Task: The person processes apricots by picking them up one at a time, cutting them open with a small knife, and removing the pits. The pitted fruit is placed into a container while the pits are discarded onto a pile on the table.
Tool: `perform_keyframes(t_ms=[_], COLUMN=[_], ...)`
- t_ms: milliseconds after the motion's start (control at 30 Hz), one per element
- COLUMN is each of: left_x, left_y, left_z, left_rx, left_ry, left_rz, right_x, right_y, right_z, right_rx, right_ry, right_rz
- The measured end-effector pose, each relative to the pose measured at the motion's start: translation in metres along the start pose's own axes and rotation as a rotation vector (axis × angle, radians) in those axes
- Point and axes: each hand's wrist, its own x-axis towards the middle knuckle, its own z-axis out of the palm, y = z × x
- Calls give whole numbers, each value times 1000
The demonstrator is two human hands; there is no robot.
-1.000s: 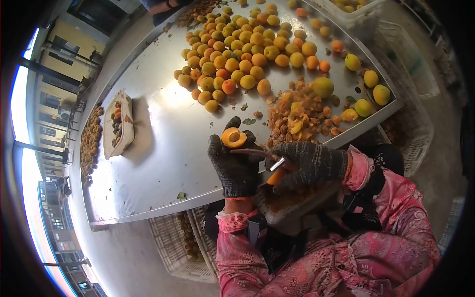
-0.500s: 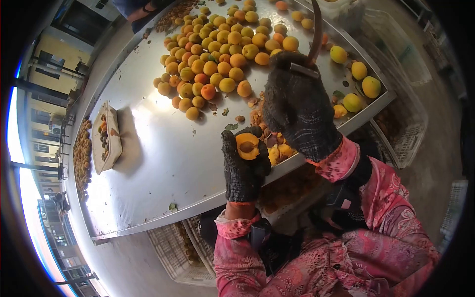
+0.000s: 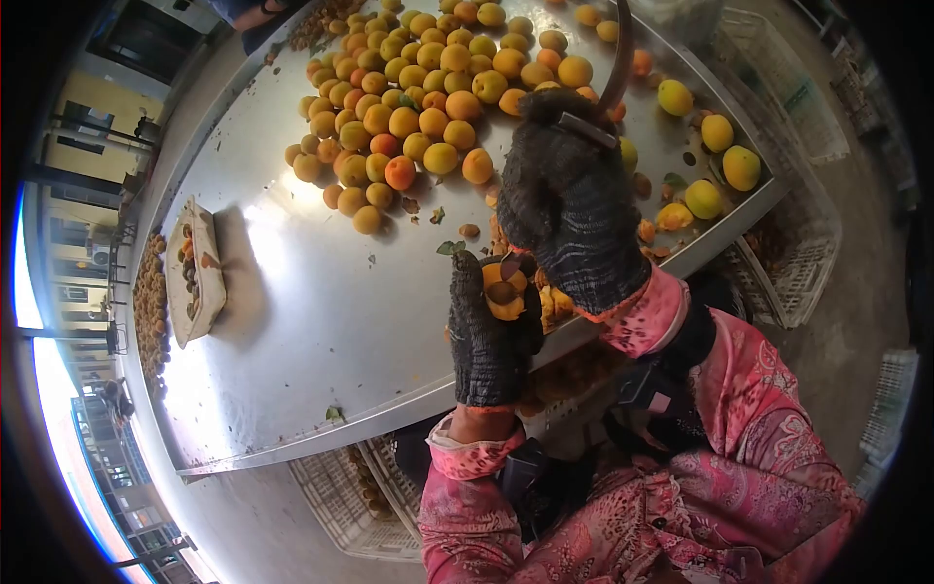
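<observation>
Fingers of the left hand cup a cut apricot near the metal table's front edge; the right hand's fingers clench a curved knife above it.

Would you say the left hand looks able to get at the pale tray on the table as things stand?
Probably yes, perhaps at a stretch: nothing stands on the metal table between the left hand and the pale tray. That hand holds a cut fruit, though, so grasping may be awkward.
</observation>
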Motion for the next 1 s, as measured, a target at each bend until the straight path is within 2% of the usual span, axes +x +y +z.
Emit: perform_keyframes(t_ms=[33,100,167,233,300,367,433,467,500,533,633,700,733,767,800,833,867,900,933,1000], left_x=[0,3,5,7,8,7,6,6,6,7,11,17,16,14,16,17,19,20,19,17], left_y=[0,0,-5,-2,8,-5,-9,-9,-8,-6,7,20,9,-10,-13,-13,-10,-7,-13,-22], left_z=[0,-1,-2,0,2,4,4,3,3,3,-2,-7,-5,-1,0,4,9,11,10,7], left_rx=[-1,285,302,318,169,116,64,245,424,424,340,-8,-10,-168,-325,-324,-560,-794,-792,154], left_ry=[-1,87,36,-14,-66,-89,-107,-3,103,103,53,-331,-330,-327,-324,-326,-178,-23,-19,44], left_rz=[-3,261,246,234,-6,3,10,206,402,402,306,-205,-207,-264,-318,-315,-355,-390,-389,-88], right_x=[-1,0,-1,0,-10,-10,4,6,8,9,10,7,6,6,7,7,7,7,7,16], right_y=[0,2,4,6,5,6,14,16,17,16,16,26,30,33,33,33,32,28,26,29], right_z=[0,0,-3,-3,8,5,-13,-18,-19,-19,-18,-21,-22,-25,-23,-22,-19,-9,-4,-8], right_rx=[0,21,43,-120,-203,-285,32,32,57,82,86,-22,-129,-130,-360,-587,-587,-335,-81,-7], right_ry=[35,74,115,76,63,50,-1,0,116,234,171,107,42,41,-35,-110,-113,-34,47,96], right_rz=[38,73,105,54,24,-4,108,109,175,240,234,225,212,213,34,-150,-153,17,186,117])
